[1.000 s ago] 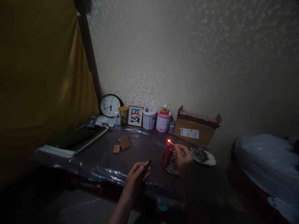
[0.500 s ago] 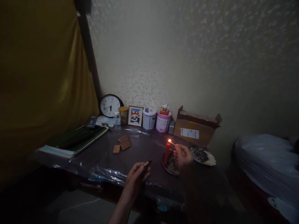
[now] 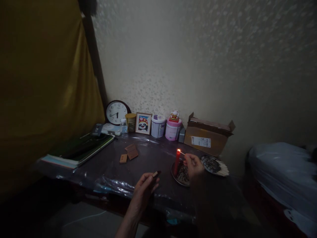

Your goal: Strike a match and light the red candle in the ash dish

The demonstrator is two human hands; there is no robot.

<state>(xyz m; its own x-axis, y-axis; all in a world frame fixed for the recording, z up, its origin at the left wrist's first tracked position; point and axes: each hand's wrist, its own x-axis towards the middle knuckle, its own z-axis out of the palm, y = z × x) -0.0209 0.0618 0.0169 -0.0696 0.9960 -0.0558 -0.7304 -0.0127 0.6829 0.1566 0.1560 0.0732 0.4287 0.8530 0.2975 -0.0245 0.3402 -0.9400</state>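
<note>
My right hand (image 3: 194,164) pinches a thin matchstick (image 3: 182,152) whose lit tip is at the top of a red candle (image 3: 177,162). The candle stands upright in a round dish (image 3: 176,180) strewn with small dark and pale bits. Closer to me, my left hand (image 3: 145,185) is closed on a small matchbox (image 3: 156,174), one end of it dark. Just right of my right hand lies a plate of matches (image 3: 221,168), dark on one side with pale sticks fanned out.
Small brown cardboard pieces (image 3: 131,151) lie mid-table. Along the wall stand a clock (image 3: 117,112), a framed panda picture (image 3: 143,123), a white tin (image 3: 158,127), a pink tin (image 3: 172,129) and a cardboard box (image 3: 208,135). Books (image 3: 81,150) lie at left.
The burning match tip has come down slightly onto the candle's top, and the flame looks smaller and lower. My left hand stays in place with the matchbox.
</note>
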